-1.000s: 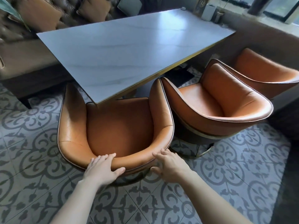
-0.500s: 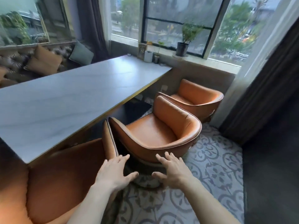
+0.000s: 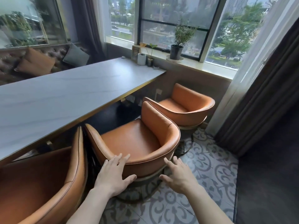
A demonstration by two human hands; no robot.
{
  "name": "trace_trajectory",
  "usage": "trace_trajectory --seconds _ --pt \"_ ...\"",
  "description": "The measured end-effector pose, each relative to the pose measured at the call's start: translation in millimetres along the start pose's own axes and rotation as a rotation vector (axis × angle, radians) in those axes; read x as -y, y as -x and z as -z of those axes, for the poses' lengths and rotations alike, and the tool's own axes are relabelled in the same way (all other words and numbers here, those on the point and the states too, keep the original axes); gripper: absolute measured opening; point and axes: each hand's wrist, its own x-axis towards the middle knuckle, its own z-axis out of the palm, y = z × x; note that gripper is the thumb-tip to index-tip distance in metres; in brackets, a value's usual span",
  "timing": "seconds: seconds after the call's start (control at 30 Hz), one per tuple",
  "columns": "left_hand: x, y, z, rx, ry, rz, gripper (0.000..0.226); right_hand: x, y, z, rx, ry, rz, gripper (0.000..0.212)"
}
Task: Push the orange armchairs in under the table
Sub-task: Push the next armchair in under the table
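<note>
Three orange armchairs stand along the long grey marble table (image 3: 68, 94). The near armchair (image 3: 40, 183) at lower left sits partly under the tabletop. The middle armchair (image 3: 139, 139) stands out from the table, its seat turned left toward it. The far armchair (image 3: 186, 105) is by the window wall. My left hand (image 3: 113, 173) lies flat, fingers spread, on the back rim of the middle armchair. My right hand (image 3: 179, 173) hovers open just right of that chair's back; contact is unclear.
A patterned tile floor (image 3: 202, 175) lies to the right of the chairs. Dark curtains (image 3: 267, 102) hang at the right. A potted plant (image 3: 176, 50) and small items stand on the windowsill. A cushioned bench (image 3: 32, 65) runs behind the table.
My view swung from the near armchair to the middle one. Both hands left the near chair's back and moved to the middle chair; the left hand now rests on its rim.
</note>
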Motion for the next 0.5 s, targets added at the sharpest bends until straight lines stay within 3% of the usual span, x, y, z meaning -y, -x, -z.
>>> trace_trajectory --seconds 0.27,0.5 --pt "-20 -102 -52 -0.043 0.082 0.107 0.088 -64 -108 0 0.066 0.011 0.059 0.079" --pt "-44 -171 -100 0.078 0.123 0.224 0.094 -110 -194 23 0.137 0.088 0.162 0.078"
